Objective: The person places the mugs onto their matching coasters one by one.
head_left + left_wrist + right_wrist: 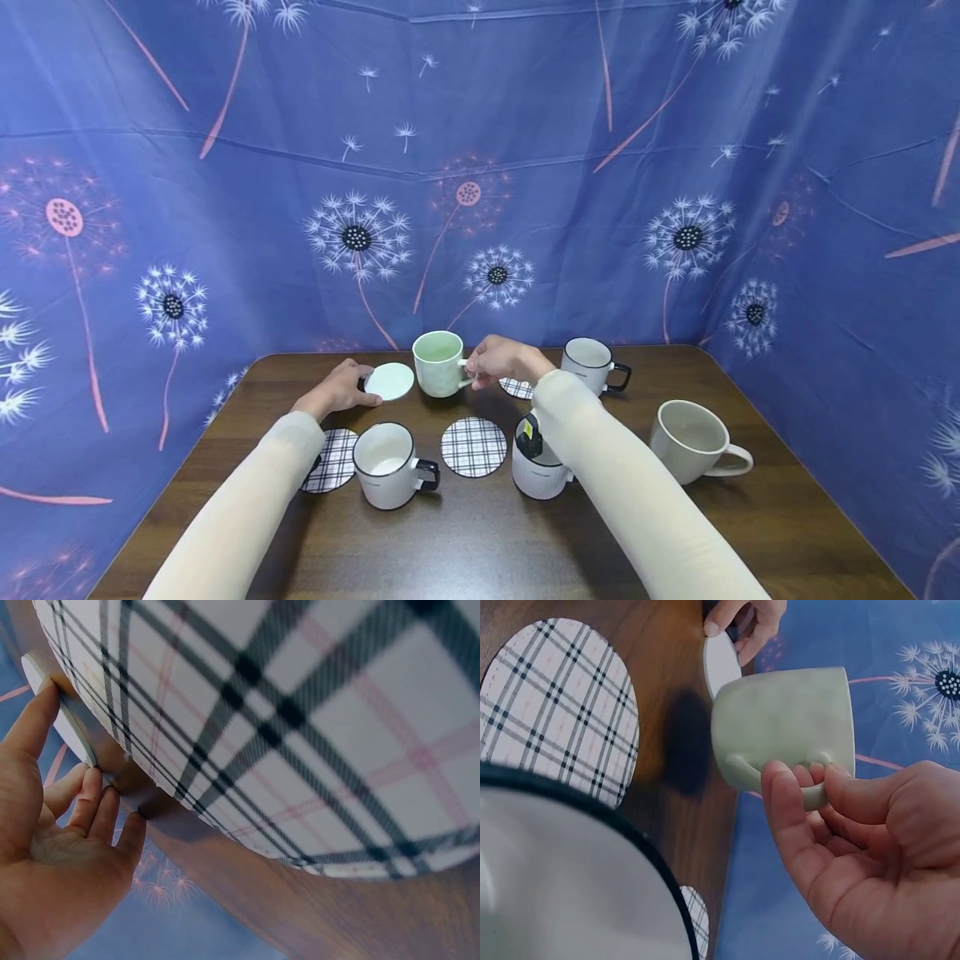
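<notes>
My right hand (504, 360) pinches the handle of a pale green mug (438, 367), thumb on one side and fingers curled round the other. A dark shadow on the table shows apart from the mug's base in the right wrist view, so the mug is off the wood. To its left, my left hand (341, 390) holds a plain pale round coaster (390, 382) by its edge between thumb and fingertips. That coaster (67, 724) appears edge-on in the left wrist view, where a plaid coaster (247, 727) fills the foreground.
A white black-rimmed mug (385, 467) stands front left near plaid coasters (475, 447). My right forearm passes over a ribbed white mug (538, 479) with a black object inside. Another white mug (588, 358) stands back right; a beige mug (690, 442) sits far right.
</notes>
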The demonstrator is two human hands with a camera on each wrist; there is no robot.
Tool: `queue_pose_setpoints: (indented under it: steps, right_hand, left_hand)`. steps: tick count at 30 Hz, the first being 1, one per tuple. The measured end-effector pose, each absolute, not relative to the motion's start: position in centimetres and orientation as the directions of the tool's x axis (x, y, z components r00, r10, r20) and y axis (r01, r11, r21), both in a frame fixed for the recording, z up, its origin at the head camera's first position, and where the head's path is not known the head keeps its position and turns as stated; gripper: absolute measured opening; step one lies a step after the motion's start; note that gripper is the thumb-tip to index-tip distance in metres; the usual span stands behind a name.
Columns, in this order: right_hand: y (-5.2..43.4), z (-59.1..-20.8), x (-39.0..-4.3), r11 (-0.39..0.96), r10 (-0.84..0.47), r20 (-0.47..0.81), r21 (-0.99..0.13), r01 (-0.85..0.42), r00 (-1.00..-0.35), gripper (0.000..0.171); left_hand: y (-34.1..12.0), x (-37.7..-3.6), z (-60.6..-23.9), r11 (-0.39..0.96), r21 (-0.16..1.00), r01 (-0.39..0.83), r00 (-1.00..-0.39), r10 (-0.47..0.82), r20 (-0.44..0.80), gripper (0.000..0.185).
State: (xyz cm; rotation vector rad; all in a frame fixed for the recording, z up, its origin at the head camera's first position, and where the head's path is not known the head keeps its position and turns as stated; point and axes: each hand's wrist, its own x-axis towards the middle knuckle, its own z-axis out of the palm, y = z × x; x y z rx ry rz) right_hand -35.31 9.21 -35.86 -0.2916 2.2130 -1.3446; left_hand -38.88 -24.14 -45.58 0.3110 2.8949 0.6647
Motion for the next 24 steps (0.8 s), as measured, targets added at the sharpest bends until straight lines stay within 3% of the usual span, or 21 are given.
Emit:
queue_pose_setpoints:
  steps: [24]
  right_hand:
    - [6.0,-36.6,-34.9,0.403,-0.393,-0.177,-0.915,0.004,-0.902,0.024]
  left_hand:
    - [-24.3,-38.6,-45.8,0.874,0.454,0.174,-0.968,0.236,-0.083,0.078]
